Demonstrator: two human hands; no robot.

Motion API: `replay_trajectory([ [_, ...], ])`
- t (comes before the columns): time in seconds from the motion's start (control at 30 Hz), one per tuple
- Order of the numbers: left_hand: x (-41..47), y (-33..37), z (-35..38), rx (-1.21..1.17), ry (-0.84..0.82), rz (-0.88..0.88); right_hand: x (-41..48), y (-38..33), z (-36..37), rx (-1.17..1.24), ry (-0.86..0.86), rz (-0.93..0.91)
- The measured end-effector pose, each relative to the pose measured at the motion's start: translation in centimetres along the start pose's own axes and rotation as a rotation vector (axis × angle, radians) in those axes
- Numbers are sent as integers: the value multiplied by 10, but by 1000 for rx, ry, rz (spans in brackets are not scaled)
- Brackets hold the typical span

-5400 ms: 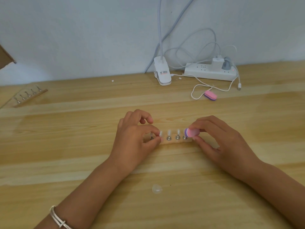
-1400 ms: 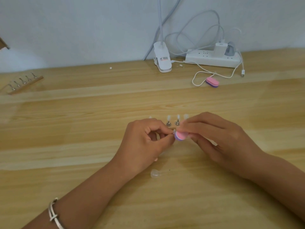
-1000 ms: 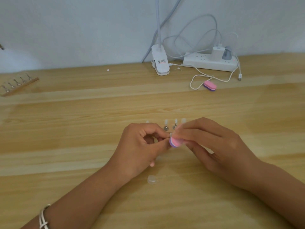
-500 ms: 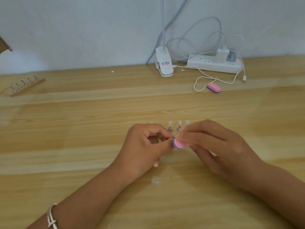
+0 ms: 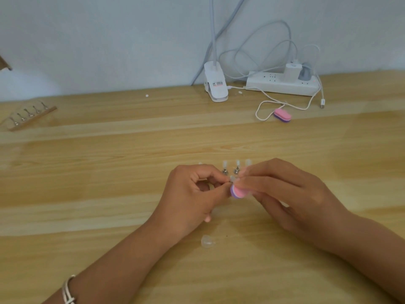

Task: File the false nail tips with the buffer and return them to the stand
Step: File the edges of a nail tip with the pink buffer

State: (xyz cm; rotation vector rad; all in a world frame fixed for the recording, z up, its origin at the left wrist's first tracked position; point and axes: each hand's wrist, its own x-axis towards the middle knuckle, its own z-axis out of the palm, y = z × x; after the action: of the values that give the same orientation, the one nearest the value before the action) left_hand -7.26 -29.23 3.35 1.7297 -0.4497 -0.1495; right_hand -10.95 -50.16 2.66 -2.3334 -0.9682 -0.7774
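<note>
A small clear nail tip (image 5: 232, 178) is pinched between the thumb and forefinger of the left hand (image 5: 192, 194), and the pink and purple buffer (image 5: 237, 191) is gripped in the curled fingers of the right hand (image 5: 291, 194) and laid against that tip. The two hands are thus brought together low over the counter (image 5: 109, 161), just in front of the stand (image 5: 225, 171), whose base is largely hidden behind them. The step in hand is judged to be the filing of this one tip, which is not yet returned to its place. Three tips (image 5: 237, 163) are seen upright on the stand behind the fingers, and a fourth pale speck shows above the left knuckles; whether any of these has been filed cannot be told, since no difference in their surface can be made out. A loose clear tip (image 5: 207, 241) lies on the counter below the hands, near the left wrist and apart from the stand, so at least that one is judged to be left for handling and seating. Well apart at the far left a second stand (image 5: 30, 118) is set, its five holders seemingly bare, and a second buffer (image 5: 282, 115) lies inside a loop of white cable near the power strip (image 5: 280, 85). On this showing the task is judged to be partway through, with more left than can be counted as done.
</note>
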Motion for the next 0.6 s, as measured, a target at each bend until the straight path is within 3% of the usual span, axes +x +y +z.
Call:
replay_trajectory([
  [0.6,0,1,1,-22,-2,-8,1,-1,4,-51,26,-36],
])
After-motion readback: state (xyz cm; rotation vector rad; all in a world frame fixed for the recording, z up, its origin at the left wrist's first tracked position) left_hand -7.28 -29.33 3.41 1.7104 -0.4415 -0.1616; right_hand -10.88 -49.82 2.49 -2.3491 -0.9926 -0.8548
